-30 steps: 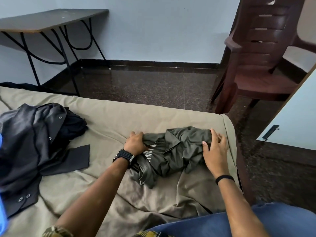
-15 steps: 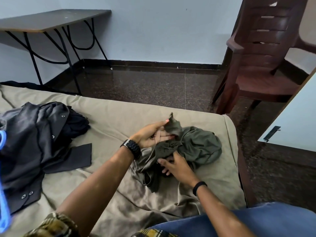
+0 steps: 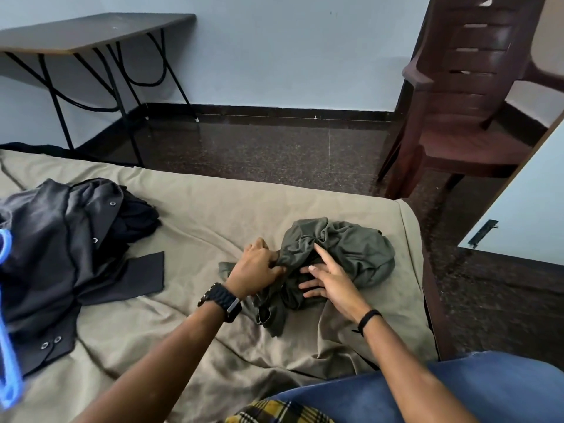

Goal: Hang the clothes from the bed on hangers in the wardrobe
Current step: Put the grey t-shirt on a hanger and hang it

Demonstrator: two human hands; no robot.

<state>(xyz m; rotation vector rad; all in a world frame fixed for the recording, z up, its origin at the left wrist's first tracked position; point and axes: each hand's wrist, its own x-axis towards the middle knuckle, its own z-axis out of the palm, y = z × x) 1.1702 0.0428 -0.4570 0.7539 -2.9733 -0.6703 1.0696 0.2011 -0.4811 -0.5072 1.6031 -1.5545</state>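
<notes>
Pale blue walls (image 3: pixel 290 56) are meeting a dark speckled floor (image 3: pixel 274 148). A folding table (image 3: pixel 91 32) is standing left, and a brown plastic chair (image 3: pixel 467 96) is sitting right.

blue hanger (image 3: pixel 7 346) cut off at left edge

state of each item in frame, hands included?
olive garment: crumpled on the bed, not hung
left hand: grips the garment's edge
right hand: fingers straight, resting on it
dark clothes: heaped on the bed
blue hanger: empty, at left edge
chair: unoccupied
</notes>
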